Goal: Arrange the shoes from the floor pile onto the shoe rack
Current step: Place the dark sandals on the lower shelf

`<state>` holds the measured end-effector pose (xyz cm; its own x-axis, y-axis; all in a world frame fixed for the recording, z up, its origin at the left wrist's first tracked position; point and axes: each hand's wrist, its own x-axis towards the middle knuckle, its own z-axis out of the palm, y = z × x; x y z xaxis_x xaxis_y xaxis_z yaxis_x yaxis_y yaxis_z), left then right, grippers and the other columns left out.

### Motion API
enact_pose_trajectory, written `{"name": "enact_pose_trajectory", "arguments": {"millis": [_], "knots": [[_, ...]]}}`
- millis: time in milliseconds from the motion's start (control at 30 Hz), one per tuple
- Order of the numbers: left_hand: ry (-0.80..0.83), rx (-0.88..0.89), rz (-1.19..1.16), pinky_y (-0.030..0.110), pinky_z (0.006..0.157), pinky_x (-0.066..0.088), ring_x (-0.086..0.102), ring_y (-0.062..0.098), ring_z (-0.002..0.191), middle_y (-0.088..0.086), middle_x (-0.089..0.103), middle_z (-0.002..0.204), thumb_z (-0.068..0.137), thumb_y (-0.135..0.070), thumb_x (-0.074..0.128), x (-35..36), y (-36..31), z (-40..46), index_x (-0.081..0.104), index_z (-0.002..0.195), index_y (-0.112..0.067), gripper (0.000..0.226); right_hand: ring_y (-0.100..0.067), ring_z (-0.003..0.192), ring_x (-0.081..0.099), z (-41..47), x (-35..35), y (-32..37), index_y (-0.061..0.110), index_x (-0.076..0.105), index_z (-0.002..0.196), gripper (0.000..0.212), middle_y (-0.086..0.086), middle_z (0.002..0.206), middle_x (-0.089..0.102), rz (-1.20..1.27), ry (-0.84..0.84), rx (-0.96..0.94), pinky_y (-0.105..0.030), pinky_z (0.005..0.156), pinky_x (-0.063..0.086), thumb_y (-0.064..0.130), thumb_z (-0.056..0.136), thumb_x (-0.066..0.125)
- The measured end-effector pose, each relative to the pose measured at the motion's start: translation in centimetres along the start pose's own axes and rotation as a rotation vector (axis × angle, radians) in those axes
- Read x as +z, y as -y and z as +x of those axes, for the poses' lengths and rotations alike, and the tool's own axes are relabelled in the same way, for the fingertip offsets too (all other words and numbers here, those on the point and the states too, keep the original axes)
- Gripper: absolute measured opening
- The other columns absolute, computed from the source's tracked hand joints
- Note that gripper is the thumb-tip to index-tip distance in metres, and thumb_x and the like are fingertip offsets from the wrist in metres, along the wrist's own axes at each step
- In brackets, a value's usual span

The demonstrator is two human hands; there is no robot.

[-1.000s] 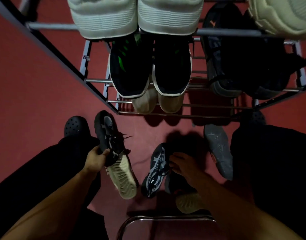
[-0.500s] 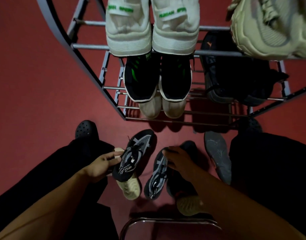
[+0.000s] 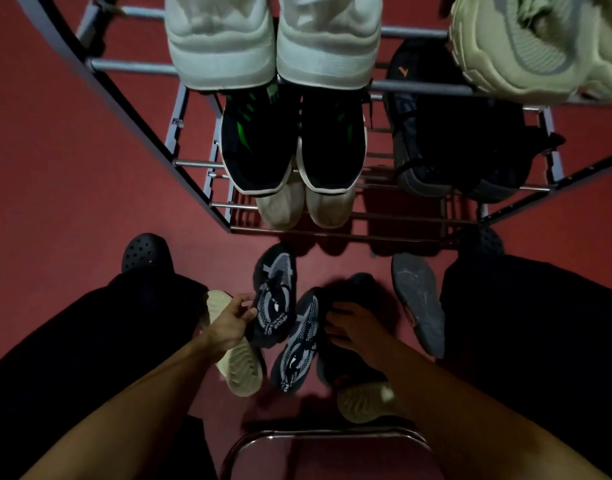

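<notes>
Your left hand (image 3: 228, 325) has its fingers curled against the side of a dark grey knit sneaker with pale stripes (image 3: 275, 299), which points toward the rack. I judge it is a grip, though the thumb side is hidden. Your right hand (image 3: 356, 327) rests with bent fingers on the dark upper of a second sneaker (image 3: 353, 362); I cannot tell if it really holds it. Just beside, the matching striped grey sneaker (image 3: 297, 344) lies on the red floor (image 3: 55, 202).

The first risk is the laces. If you lift the left shoe and a loose lace catches the shoe beside it, that shoe will be dragged along and the pile will scatter.

The second risk is the space. The grey metal shoe rack (image 3: 200, 164) already carries white sneakers (image 3: 273, 46) on top, black sneakers with green marks (image 3: 290, 143) below them, and beige shoes (image 3: 302, 206) lower. The free part seems to be the lower bars on the right. These bars are thin, so a shoe set down crooked may slip between them.

Also the grey overturned shoe (image 3: 417, 303) near your right leg can be kicked away if you shift your feet.
</notes>
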<state>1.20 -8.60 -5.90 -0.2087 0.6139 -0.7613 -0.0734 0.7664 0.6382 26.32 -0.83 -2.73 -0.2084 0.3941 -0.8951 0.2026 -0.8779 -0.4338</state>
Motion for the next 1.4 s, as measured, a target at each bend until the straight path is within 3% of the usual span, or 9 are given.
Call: {"name": "enact_pose_trajectory", "arguments": {"millis": [133,233,300,367,467,600,767,1200,1400], "knots": [[0.048,0.061,0.272,0.036,0.108,0.045,0.049,0.027,0.131,0.004,0.053,0.138,0.099,0.0,0.05,-0.7,2.6,1.2,0.046,0.143,-0.026,0.05,-0.018,0.083,0.062,1.0,0.4,-1.1,0.013,0.054,0.118,0.03,-0.005,0.094,0.064,-0.084,0.017,0.024,-0.036,0.088,0.05,0.004,0.091,0.063],[0.081,0.1,0.567,0.027,0.114,0.036,0.045,0.015,0.132,0.002,0.046,0.142,0.096,0.0,0.054,-0.6,2.7,0.4,0.056,0.138,-0.028,0.051,-0.017,0.069,0.062,2.0,1.4,-3.0,-0.012,0.049,0.111,0.048,-0.007,0.076,0.064,-0.184,0.109,0.018,-0.019,0.061,0.052,-0.007,0.067,0.065],[0.171,0.118,0.674,0.022,0.103,0.049,0.051,0.027,0.13,0.012,0.05,0.141,0.097,0.003,0.051,0.2,2.1,-0.1,0.058,0.135,-0.022,0.046,-0.009,0.076,0.067,3.1,2.1,-5.5,-0.023,0.05,0.114,0.051,-0.003,0.08,0.072,-0.363,0.135,-0.015,-0.016,0.066,0.051,-0.007,0.069,0.066],[0.161,0.127,0.812,0.008,0.077,0.053,0.055,0.037,0.125,0.022,0.047,0.147,0.101,0.001,0.049,0.8,1.7,-0.3,0.049,0.143,-0.001,0.043,-0.012,0.103,0.059,2.4,3.5,-6.8,-0.008,0.055,0.129,0.048,-0.013,0.114,0.068,-0.563,0.158,-0.039,-0.02,0.086,0.045,0.0,0.085,0.07],[0.203,0.182,0.953,0.017,0.103,0.04,0.047,0.025,0.131,0.009,0.045,0.149,0.096,-0.009,0.056,0.2,3.1,0.3,0.046,0.148,-0.012,0.053,-0.017,0.122,0.053,2.0,4.8,-8.1,0.004,0.055,0.134,0.047,-0.012,0.135,0.057,-0.723,0.166,-0.089,-0.02,0.102,0.039,0.012,0.09,0.068],[0.231,0.25,1.105,0.019,0.109,0.038,0.044,0.019,0.126,-0.001,0.041,0.136,0.084,-0.02,0.072,-0.5,3.5,0.0,0.05,0.146,-0.018,0.066,-0.019,0.108,0.058,2.4,5.5,-9.1,-0.001,0.063,0.118,0.032,-0.015,0.118,0.064,-0.736,0.214,-0.06,-0.02,0.097,0.045,0.007,0.087,0.069],[0.224,0.259,1.254,0.03,0.106,0.04,0.036,0.025,0.123,0.001,0.036,0.135,0.086,-0.015,0.063,-0.6,3.0,-0.3,0.055,0.139,-0.019,0.053,-0.024,0.124,0.055,2.2,5.5,-10.1,-0.001,0.047,0.136,0.053,-0.016,0.136,0.055,-0.782,0.181,0.024,-0.015,0.09,0.042,0.005,0.088,0.067],[0.321,0.425,1.27,0.009,0.092,0.029,0.041,0.018,0.125,0.002,0.047,0.131,0.087,-0.017,0.068,-1.2,2.2,0.0,0.051,0.137,-0.015,0.053,-0.009,0.101,0.06,1.7,6.1,-10.9,0.011,0.068,0.116,0.037,0.004,0.106,0.065,-0.881,0.183,-0.082,-0.021,0.095,0.045,0.024,0.082,0.076],[0.384,0.372,0.947,0.007,0.058,0.047,0.061,-0.01,0.061,-0.008,0.05,0.09,0.105,-0.005,0.043,-0.3,0.0,-1.9,0.053,0.123,-0.001,0.021,-0.01,0.111,0.06,-0.1,4.4,-8.5,0.017,0.061,0.123,0.056,0.006,0.121,0.063,-0.842,0.257,-0.113,-0.032,0.103,0.046,0.032,0.074,0.082]]}}
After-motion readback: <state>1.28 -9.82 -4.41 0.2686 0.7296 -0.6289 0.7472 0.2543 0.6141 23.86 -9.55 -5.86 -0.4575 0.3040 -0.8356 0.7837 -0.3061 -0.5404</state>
